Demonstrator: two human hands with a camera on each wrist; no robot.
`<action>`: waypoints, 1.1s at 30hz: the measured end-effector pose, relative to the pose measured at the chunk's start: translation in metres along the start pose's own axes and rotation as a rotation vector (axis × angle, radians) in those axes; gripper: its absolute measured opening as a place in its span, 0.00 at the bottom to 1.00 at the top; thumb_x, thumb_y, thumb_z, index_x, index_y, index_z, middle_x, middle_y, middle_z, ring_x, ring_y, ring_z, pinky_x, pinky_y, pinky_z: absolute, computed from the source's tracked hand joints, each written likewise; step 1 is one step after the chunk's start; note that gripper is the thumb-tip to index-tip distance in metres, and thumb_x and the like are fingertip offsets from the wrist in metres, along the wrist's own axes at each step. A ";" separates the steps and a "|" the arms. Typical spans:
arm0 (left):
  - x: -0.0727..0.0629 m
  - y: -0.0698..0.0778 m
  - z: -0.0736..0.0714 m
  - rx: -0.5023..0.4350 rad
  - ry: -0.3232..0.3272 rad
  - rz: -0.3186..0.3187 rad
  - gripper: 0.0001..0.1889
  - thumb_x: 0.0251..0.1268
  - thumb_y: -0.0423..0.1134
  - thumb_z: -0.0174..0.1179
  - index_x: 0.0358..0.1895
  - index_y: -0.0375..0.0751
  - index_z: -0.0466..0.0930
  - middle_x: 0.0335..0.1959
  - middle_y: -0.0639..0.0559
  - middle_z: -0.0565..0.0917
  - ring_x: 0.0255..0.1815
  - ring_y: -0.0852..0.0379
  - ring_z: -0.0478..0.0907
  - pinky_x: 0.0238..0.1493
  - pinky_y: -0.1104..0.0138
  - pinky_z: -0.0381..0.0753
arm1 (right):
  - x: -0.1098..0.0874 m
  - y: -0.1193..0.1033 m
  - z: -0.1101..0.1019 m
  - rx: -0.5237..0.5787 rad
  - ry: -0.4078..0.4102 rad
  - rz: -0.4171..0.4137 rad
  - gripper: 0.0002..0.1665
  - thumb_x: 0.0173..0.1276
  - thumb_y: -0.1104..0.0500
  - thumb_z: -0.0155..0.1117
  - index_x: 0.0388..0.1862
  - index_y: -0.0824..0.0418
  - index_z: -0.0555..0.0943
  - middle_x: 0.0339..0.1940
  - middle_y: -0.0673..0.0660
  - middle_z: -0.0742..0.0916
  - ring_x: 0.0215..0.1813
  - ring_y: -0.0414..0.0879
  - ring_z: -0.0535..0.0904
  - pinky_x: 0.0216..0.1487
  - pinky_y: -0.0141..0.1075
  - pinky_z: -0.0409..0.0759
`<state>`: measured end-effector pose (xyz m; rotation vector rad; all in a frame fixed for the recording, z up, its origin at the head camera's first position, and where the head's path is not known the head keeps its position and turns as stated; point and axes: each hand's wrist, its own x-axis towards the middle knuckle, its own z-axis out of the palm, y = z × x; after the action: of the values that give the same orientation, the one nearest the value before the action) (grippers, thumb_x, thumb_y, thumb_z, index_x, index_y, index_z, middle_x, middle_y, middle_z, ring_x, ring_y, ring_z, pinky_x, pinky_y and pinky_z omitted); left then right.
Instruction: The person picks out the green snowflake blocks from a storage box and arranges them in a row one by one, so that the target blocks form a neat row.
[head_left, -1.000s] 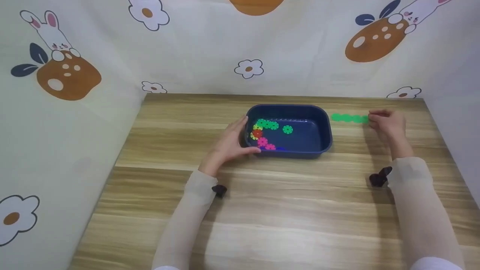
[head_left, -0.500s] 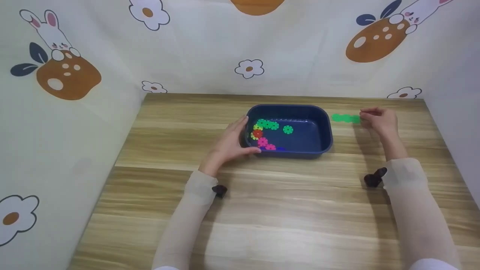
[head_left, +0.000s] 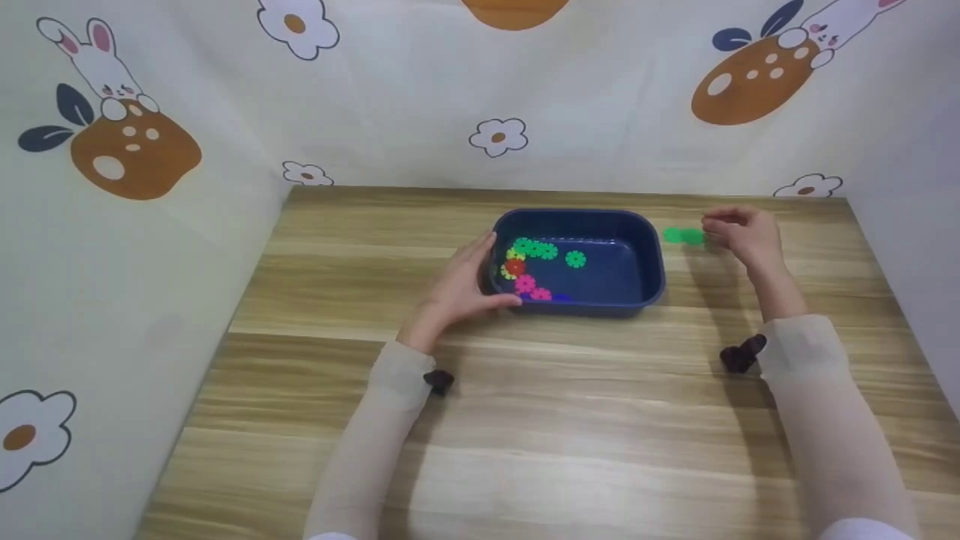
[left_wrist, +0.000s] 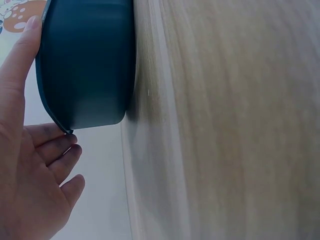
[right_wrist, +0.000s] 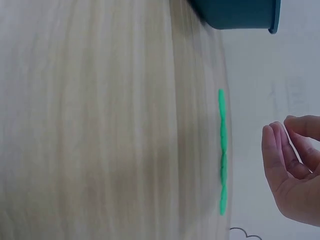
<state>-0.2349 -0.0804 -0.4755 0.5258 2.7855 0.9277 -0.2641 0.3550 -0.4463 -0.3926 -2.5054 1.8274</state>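
My left hand (head_left: 457,289) holds the left end of a dark blue plastic tub (head_left: 619,274), thumb along the near wall and fingers at the far left corner. Several flower-shaped plastic discs lie inside: green (head_left: 575,259), red (head_left: 514,267), yellow, pink (head_left: 525,283) and blue. Right of the tub, a row of joined green discs (head_left: 682,236) lies on the table. My right hand (head_left: 754,244) hovers over this row's right part, hiding it in the head view. In the right wrist view its fingers (right_wrist: 272,155) are loosely bent, apart from the row, with nothing between them.
The wood-grain table (head_left: 525,420) reaches back to a patterned cloth (head_left: 585,97), with more cloth at both sides. A small black device (head_left: 440,382) sits at the left wrist, another (head_left: 741,355) at the right.
My right hand has moved left toward the tub, covering more of the green row in the head view. The row and the tub have stayed put, and my left hand has not moved.
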 end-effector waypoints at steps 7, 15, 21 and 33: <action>0.001 -0.002 0.000 0.015 0.003 0.015 0.62 0.47 0.69 0.70 0.81 0.48 0.46 0.83 0.47 0.52 0.83 0.44 0.50 0.82 0.50 0.51 | -0.005 -0.009 0.008 0.143 -0.058 -0.051 0.11 0.70 0.67 0.63 0.50 0.69 0.82 0.30 0.42 0.87 0.34 0.31 0.85 0.42 0.24 0.86; 0.001 -0.004 0.001 0.015 0.004 0.018 0.61 0.48 0.68 0.71 0.81 0.47 0.47 0.82 0.47 0.53 0.83 0.44 0.50 0.83 0.51 0.50 | -0.010 -0.022 0.021 0.132 -0.083 -0.080 0.14 0.71 0.66 0.62 0.52 0.71 0.80 0.32 0.42 0.87 0.35 0.31 0.86 0.43 0.24 0.86; 0.001 -0.004 0.002 0.008 0.002 0.007 0.61 0.48 0.68 0.71 0.81 0.48 0.47 0.83 0.47 0.52 0.83 0.44 0.49 0.83 0.51 0.49 | -0.014 -0.031 0.032 0.188 -0.127 -0.122 0.11 0.69 0.68 0.63 0.48 0.70 0.82 0.31 0.45 0.88 0.35 0.32 0.86 0.41 0.24 0.86; 0.002 -0.003 0.002 0.022 0.005 0.011 0.61 0.48 0.69 0.70 0.81 0.49 0.47 0.83 0.48 0.52 0.83 0.44 0.50 0.82 0.50 0.50 | -0.016 -0.040 0.055 0.192 -0.202 -0.160 0.11 0.67 0.68 0.65 0.47 0.70 0.83 0.31 0.44 0.88 0.35 0.34 0.87 0.41 0.24 0.86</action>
<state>-0.2373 -0.0811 -0.4791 0.5434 2.8030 0.9024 -0.2648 0.2885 -0.4245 -0.0021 -2.3647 2.1105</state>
